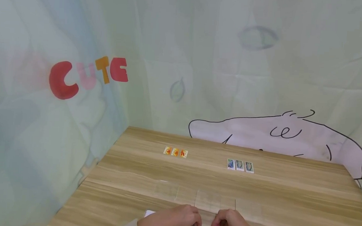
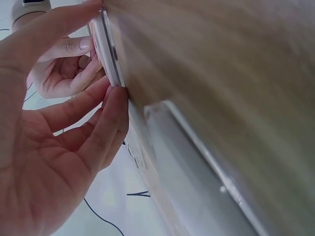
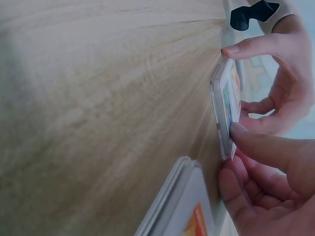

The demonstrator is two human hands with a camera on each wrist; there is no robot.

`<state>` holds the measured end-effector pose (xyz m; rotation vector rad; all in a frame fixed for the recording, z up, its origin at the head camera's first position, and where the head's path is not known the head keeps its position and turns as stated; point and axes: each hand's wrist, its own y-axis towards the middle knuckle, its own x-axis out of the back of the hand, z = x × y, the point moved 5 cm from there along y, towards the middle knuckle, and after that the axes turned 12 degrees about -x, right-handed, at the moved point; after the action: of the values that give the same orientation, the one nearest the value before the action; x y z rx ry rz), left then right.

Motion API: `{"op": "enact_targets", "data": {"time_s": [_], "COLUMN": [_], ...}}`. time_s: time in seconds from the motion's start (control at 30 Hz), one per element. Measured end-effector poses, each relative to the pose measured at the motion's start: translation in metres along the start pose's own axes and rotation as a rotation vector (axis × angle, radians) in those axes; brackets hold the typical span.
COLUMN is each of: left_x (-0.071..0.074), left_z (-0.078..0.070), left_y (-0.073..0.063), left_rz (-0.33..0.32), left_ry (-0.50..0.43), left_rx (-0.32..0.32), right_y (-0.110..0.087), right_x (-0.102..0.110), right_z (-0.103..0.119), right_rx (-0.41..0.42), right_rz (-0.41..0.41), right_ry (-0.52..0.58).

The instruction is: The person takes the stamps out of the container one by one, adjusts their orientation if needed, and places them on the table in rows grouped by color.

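One card case [image 3: 227, 101] lies between the left hand [image 1: 171, 220] and the right hand [image 1: 235, 225] at the bottom of the head view, over the near part of the counter [image 1: 130, 171]. We see both grips pinching it: the right thumb presses its face with fingers curled at the edge, and the left grip takes the opposite end by its edges. What matters, we judge, is this crosswise relation — the case lies rightward of the left grip and leftward of the right, neither hand nearer, since both touch it. Its visible side runs from hand to hand; whether that is its long axis we cannot tell, as the head view cuts it off.
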<state>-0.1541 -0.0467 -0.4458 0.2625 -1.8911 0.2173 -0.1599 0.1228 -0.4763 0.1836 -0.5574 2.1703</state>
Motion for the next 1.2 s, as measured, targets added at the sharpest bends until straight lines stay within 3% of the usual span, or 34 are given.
{"op": "enact_targets", "data": {"time_s": [0.5,0.73,1.03,1.2], "left_x": [-0.0007,-0.0002,-0.0015,-0.0011], "left_z": [-0.0008,-0.0009,-0.0019,0.0001], "left_y": [0.0004,0.0002,0.0004,0.0011], "left_rz": [-0.018,-0.01,-0.007,0.002], "left_ry": [0.044,0.004,0.026,-0.016], "left_rx": [-0.027,-0.006,-0.004,0.028], "right_y": [0.0009,0.0013,0.0002,0.0006], "right_x": [0.0011,0.002,0.001,0.0013], "right_z": [0.0017,0.0032,0.0048,0.0034], "right_rx": [0.024,-0.011,-0.024,-0.028], "right_rz": [-0.022,-0.006,0.02,0.011], "right_ry": [-0.021,-0.021,0.006,-0.003]}}
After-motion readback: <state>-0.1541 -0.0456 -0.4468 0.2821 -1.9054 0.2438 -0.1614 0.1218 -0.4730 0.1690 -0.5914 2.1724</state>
